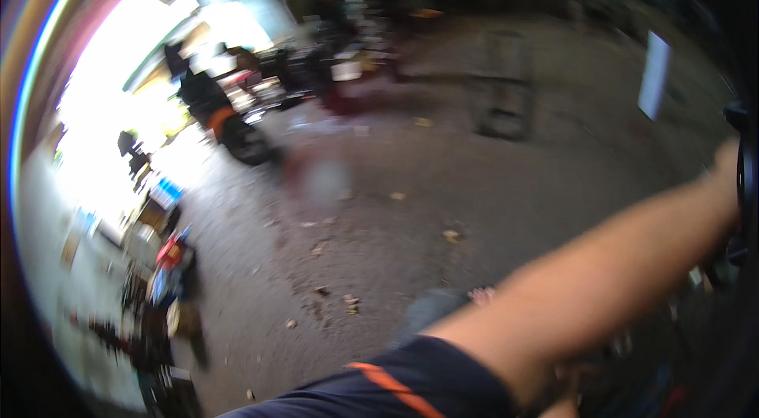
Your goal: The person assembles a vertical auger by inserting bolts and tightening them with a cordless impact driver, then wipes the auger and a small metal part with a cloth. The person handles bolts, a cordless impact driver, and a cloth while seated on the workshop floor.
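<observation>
The left forearm (609, 276) runs from the floor's near side toward its right edge, rising away from the dark sleeve (411, 378) with its orange stripe. At its far end the left hand (726, 167) is mostly lost in the dark rim, so I cannot tell whether its fingers are spread, closed or holding something.

Right against that end is a black thing (745, 185), its long axis close to upright and crossing the forearm's line; whether it is gripped, worn or merely touched is unclear. The left hand is the nearer one. Skin (563, 402) below the forearm may belong to the right arm or hand, too blurred to judge its state.

A white panel (654, 75) stands out above and left of the left hand, near the right edge of the floor (379, 252), apart from it.
</observation>
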